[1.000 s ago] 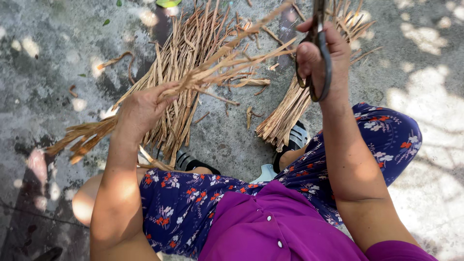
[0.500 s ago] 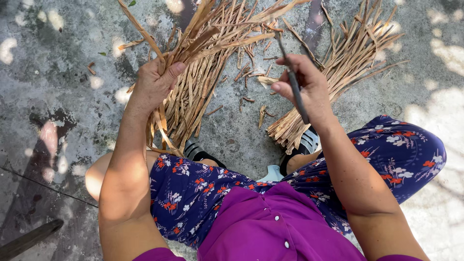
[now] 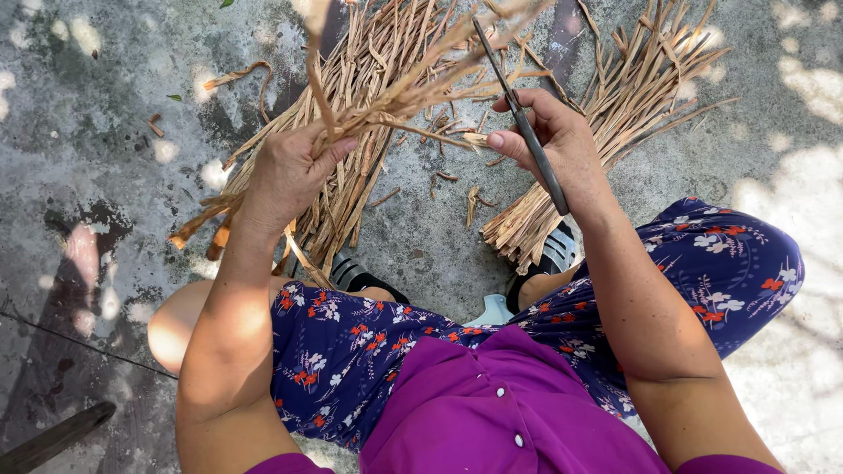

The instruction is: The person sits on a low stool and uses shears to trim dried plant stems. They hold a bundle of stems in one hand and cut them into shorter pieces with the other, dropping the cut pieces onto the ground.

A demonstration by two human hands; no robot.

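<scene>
Dry tan strips (image 3: 386,96): left hand (image 3: 290,171) grip closed around a bunch. Right hand (image 3: 553,140) grip closed on scissors (image 3: 522,123), blades up.

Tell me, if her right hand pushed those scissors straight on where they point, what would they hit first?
Most likely the bunch of dried strips held up by the left hand; the right hand aims the scissors into it, though depth is unclear.

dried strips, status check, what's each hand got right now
Left hand gripping bundle of dried strips. Right hand holding scissors, blades up at the bundle. Loose piles on concrete beyond, nothing blocking.
</scene>
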